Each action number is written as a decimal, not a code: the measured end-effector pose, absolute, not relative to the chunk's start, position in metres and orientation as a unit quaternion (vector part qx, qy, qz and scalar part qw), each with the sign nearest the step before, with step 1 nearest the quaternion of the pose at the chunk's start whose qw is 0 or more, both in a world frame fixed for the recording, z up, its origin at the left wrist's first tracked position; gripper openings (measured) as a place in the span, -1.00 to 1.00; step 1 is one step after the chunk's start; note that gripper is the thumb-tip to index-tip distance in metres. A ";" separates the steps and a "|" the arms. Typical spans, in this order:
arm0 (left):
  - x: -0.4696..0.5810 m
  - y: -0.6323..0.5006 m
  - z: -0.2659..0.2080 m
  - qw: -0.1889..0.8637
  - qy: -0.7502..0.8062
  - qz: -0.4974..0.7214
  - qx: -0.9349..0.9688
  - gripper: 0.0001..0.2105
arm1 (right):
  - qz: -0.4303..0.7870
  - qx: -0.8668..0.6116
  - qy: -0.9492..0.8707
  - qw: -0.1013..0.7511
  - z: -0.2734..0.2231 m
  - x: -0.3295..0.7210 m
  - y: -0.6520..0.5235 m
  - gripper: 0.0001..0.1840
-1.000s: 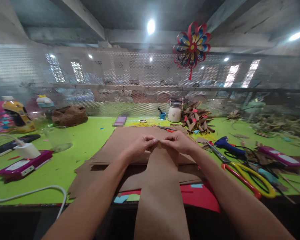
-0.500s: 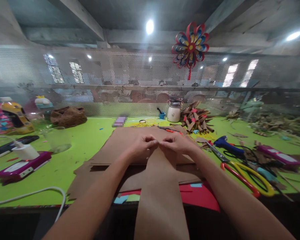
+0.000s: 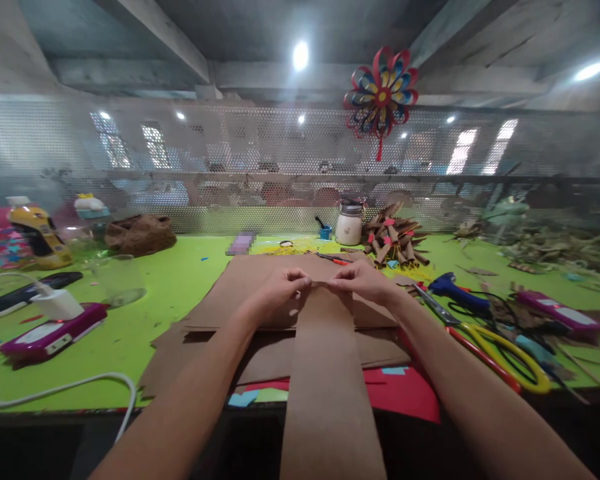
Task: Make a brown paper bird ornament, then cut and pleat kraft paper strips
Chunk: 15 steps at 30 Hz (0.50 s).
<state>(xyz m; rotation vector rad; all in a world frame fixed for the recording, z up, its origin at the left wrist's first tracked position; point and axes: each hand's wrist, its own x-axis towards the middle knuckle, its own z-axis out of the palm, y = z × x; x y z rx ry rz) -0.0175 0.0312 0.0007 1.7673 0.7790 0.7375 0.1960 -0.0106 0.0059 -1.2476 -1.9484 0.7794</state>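
Tabletop (image 3: 173, 290) lime-green, scrap-strewn | my left hand (image 3: 285, 290) and right hand (image 3: 363, 283) pinch the far end of a kraft-paper strip (image 3: 327, 373) above the kraft-paper stack (image 3: 243, 280) | scissors (image 3: 445, 317) right of stack, purple power strip (image 3: 55, 332) left | beyond stack, perforated screen (image 3: 280, 150), hanging flower ornament (image 3: 383, 97) | concrete ceiling (image 3: 260, 27) overhead, lamp (image 3: 301, 56) lit

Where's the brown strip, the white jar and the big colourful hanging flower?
Brown strip (image 3: 329, 373): head view, middle of its flat face.
White jar (image 3: 349, 229): head view, front of its body.
Hanging flower (image 3: 383, 97): head view, its round centre.
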 end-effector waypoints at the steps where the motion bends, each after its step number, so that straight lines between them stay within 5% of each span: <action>1: -0.017 0.032 0.000 0.506 0.327 0.298 0.740 -0.78 | 0.301 -0.482 -0.749 0.342 0.006 0.195 -0.011 -0.55; 15: -0.015 0.028 0.002 0.490 0.299 0.262 0.776 -0.73 | 0.253 -0.489 -0.784 0.288 0.006 0.188 -0.015 -0.51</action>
